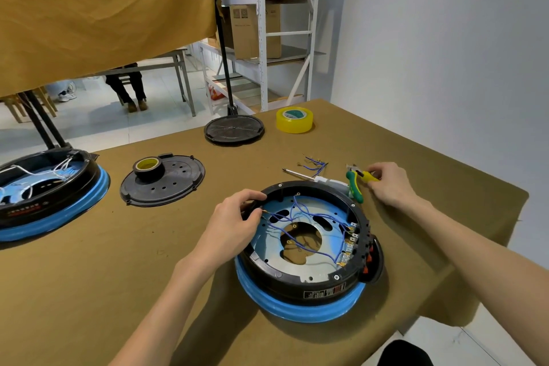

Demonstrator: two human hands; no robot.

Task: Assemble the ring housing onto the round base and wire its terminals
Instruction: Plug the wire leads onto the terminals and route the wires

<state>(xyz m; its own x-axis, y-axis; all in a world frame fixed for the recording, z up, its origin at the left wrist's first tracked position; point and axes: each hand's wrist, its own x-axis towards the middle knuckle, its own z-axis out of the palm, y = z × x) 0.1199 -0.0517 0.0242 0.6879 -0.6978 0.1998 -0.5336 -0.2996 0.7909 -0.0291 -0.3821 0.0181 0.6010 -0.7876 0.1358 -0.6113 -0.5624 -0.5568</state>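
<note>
The black ring housing (pixel 300 285) sits on its blue round base (pixel 297 310) near the table's front edge, blue wires (pixel 300 217) crossing inside. The left hand (pixel 234 221) grips its rim (fingers curled over); the right hand (pixel 386 183) pinches green-and-yellow pliers (pixel 356 183) beside a screwdriver (pixel 300 174).

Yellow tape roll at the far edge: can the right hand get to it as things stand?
Probably yes. The table between the right hand and the yellow tape roll holds only loose wire offcuts and a screwdriver, both low. But the hand grips the pliers, so it must drop them first.
</note>
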